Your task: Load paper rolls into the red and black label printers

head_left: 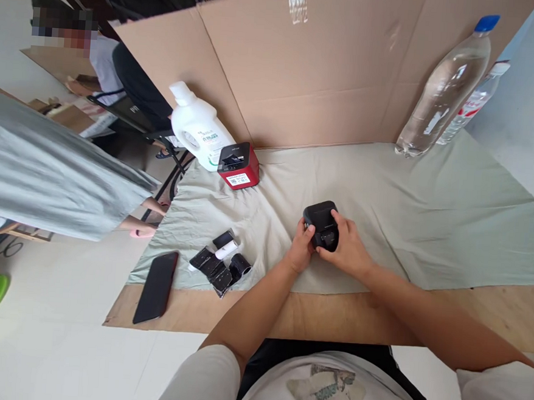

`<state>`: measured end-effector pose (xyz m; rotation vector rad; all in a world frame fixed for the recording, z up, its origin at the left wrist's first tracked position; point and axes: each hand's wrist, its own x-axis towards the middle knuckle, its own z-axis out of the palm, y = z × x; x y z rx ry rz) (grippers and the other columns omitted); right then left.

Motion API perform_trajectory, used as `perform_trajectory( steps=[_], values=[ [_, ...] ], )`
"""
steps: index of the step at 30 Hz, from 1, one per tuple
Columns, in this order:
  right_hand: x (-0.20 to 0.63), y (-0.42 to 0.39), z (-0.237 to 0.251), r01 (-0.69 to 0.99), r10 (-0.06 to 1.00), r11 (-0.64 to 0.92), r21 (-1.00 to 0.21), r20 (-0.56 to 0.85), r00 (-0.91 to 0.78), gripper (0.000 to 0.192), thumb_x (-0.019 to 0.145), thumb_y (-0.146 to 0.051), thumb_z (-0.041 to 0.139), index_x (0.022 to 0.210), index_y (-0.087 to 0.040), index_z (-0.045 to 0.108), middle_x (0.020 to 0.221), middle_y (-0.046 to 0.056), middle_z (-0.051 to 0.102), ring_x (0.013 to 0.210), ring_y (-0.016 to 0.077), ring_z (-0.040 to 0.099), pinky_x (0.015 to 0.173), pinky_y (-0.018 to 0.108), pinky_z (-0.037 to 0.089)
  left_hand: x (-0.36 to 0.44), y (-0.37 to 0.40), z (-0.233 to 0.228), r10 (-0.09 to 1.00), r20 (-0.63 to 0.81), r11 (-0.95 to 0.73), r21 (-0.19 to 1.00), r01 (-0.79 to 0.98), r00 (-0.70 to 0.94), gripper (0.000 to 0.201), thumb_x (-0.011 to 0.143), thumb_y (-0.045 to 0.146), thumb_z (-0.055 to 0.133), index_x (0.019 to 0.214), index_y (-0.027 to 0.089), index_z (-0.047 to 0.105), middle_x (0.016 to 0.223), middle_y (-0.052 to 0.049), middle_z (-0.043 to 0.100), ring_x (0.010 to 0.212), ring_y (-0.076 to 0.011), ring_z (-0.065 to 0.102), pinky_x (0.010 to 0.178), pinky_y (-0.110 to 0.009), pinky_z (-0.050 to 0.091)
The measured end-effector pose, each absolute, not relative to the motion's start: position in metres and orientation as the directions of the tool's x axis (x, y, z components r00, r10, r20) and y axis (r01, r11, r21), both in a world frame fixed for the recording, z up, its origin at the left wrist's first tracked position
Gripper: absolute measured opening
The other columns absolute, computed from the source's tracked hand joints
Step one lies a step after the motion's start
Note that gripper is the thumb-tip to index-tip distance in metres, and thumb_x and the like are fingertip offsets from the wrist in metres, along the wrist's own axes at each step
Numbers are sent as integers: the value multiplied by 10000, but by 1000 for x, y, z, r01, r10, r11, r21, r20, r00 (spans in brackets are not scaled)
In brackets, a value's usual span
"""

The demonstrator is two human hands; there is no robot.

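Black case [319,214], rounded corners, matte, creased grey-green cloth [398,209] beneath

head view, forward and down

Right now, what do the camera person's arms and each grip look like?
The left sleeve and right sleeve are short and off-white. Below, the left forearm and right forearm are bare. The left grip and right grip wear no gloves, and I see no watch.

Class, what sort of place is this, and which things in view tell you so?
Probably a makeshift indoor workspace: a cloth lies over a wooden tabletop, a cardboard sheet stands behind it like a screen, and another person is beyond.
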<state>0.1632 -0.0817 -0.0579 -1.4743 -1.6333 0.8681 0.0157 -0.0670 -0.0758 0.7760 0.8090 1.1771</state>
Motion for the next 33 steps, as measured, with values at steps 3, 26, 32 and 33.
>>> perform_trajectory(
  steps=[3,26,32,33],
  values=[
    [157,-80,-63,424,995,83,-902,51,-87,1120,573,-517,855,1528,-332,298,1443,153,429,1341,397,460,1088,625,409,10,-64,-83,989,-126,148,897,-416,80,726,768,512,735,1377,257,431,1285,-76,608,1217,-241,566,1016,-377,462],
    [172,-62,-93,26,998,-55,-998,-55,-20,673,815,-638,636,1334,-238,483,1335,121,595,1250,290,563,1100,519,433,-6,-50,-97,925,-204,302,907,-293,320,621,800,542,649,1318,224,524,989,-48,681,829,-177,650,735,-314,528],
    [173,-62,-92,88,998,5,-996,0,-56,682,818,-633,629,1341,-222,477,1325,125,595,1228,297,570,1095,513,427,-9,-49,-101,925,-199,282,930,-235,324,619,808,584,643,1278,201,518,818,9,616,675,-118,590,701,-296,531],
    [173,-62,-91,86,999,8,-996,4,-53,714,793,-622,664,1348,-217,469,1325,129,594,1229,301,568,1098,515,423,-9,-49,-101,926,-199,281,931,-233,322,614,803,586,648,1261,197,522,797,17,603,652,-109,575,684,-285,527]
  ],
)
